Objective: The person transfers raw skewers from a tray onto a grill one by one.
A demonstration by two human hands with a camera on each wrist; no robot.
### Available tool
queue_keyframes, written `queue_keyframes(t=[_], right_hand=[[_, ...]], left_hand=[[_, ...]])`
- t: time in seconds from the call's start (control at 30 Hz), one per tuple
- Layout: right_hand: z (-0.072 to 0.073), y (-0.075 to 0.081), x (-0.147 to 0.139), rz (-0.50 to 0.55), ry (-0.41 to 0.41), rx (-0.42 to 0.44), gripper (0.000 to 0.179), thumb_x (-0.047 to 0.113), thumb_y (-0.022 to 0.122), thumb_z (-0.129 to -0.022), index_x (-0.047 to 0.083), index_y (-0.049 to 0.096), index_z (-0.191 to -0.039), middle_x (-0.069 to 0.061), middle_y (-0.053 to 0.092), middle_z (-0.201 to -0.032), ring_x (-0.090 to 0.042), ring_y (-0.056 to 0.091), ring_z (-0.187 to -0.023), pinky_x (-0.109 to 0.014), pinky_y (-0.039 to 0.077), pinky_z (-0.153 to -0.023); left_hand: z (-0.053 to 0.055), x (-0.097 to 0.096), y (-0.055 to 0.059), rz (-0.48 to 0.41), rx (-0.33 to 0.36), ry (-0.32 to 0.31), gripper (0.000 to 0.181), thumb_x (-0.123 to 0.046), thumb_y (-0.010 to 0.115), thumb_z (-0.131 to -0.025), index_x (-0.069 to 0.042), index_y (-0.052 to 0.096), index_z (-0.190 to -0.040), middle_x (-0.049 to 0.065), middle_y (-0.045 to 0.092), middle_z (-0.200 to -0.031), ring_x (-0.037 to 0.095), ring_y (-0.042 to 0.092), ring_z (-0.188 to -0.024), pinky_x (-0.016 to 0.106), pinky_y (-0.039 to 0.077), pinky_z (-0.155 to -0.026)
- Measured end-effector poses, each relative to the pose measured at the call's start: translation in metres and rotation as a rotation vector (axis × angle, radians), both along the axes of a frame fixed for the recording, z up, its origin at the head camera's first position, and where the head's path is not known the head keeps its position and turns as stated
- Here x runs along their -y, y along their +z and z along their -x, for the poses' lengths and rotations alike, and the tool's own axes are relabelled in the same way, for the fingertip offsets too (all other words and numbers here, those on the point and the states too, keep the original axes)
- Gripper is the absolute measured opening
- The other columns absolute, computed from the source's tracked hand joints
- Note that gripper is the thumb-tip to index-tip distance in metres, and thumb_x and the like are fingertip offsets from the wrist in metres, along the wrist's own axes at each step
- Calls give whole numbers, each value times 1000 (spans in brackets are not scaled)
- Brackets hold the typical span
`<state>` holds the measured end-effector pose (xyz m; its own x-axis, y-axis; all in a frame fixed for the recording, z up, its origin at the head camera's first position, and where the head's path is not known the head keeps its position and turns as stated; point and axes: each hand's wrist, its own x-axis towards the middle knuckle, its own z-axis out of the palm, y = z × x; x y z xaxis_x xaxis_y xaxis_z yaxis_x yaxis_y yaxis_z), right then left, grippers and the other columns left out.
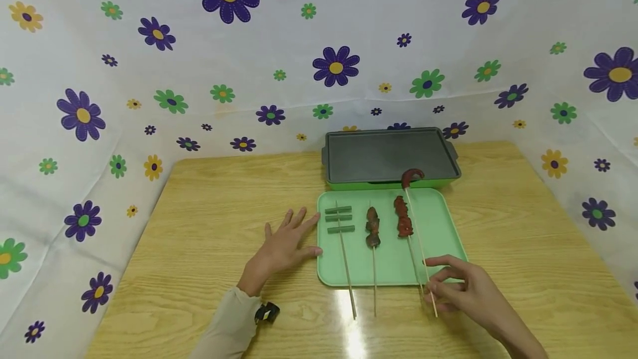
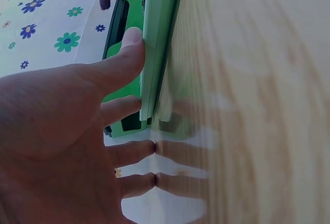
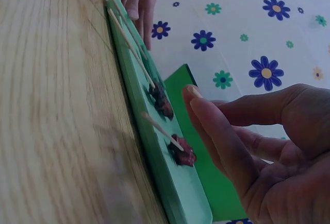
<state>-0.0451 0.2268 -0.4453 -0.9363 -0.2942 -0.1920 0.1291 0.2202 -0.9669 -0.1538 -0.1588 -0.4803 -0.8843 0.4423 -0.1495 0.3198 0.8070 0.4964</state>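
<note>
In the head view my right hand (image 1: 471,290) pinches the lower part of a thin wooden skewer (image 1: 417,226) between thumb and fingers. A curled dark-red piece (image 1: 411,175) is on its far end, raised above the tray and overlapping the pan's front edge. My left hand (image 1: 281,245) lies with spread fingers at the left rim of a light green tray (image 1: 441,237); in the left wrist view its thumb (image 2: 133,36) touches that rim. On the tray lie a skewer with green sticks (image 1: 341,230), one with dark brown chunks (image 1: 372,227) and one with red pieces (image 1: 405,226).
Behind the tray stands a rectangular griddle pan (image 1: 389,154) with a dark top and green sides. The skewers' handles stick out over the tray's front edge onto the wooden table (image 1: 224,209). A flower-printed cloth (image 1: 279,26) hangs around the back and sides.
</note>
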Motion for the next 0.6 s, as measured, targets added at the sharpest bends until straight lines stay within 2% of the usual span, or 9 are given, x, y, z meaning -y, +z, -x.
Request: queue_keyframes(t=[0.27,0.6], right_hand=[[22,2,31,1,-86,-25,49,10,73,-96,-9,55,-138,-25,68,-96,-34,77,-81,-41,62,-68],[57,3,73,49,-81,-28,48,6,72,-96,-8,56,-139,-25,67,-97,-35,77,-84,-41,62,-69]], left_hand=[[0,1,1,-11,9,4,80,-52,67,-96,-26,32,-163,13,18,-170,42,8,-156,85,3,-105],[0,3,2,-18,13,1,79,-52,67,-96,-27,33,-163,13,19,-170,42,9,-155,85,3,-106]])
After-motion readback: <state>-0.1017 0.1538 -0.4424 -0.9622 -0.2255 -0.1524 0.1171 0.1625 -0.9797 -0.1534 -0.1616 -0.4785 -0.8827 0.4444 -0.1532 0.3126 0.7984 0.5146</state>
